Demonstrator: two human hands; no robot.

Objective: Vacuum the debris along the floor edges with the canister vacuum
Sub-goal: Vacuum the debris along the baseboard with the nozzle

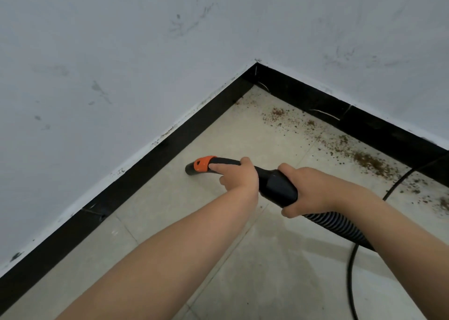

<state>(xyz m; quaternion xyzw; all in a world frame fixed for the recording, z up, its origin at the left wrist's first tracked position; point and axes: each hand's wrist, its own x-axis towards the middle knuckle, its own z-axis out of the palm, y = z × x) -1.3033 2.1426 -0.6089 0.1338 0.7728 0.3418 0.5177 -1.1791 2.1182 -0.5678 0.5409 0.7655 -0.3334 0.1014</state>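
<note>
A black vacuum nozzle (pixel 192 170) with an orange collar (pixel 203 163) points at the floor close to the left black baseboard (pixel 136 171). My left hand (pixel 237 176) grips the tube just behind the collar, its index finger stretched along it. My right hand (pixel 306 189) grips the thick black handle (pixel 277 186), from which the ribbed hose (pixel 340 227) runs off to the lower right. Brown crumbly debris (pixel 364 160) lies strewn along the right baseboard (pixel 364 123), from the corner toward the right edge.
Two white scuffed walls (pixel 121 64) meet at a corner (pixel 256 63) above the beige tiled floor (pixel 243 271). A thin black cable (pixel 349 271) curves across the floor on the right, passing through the debris.
</note>
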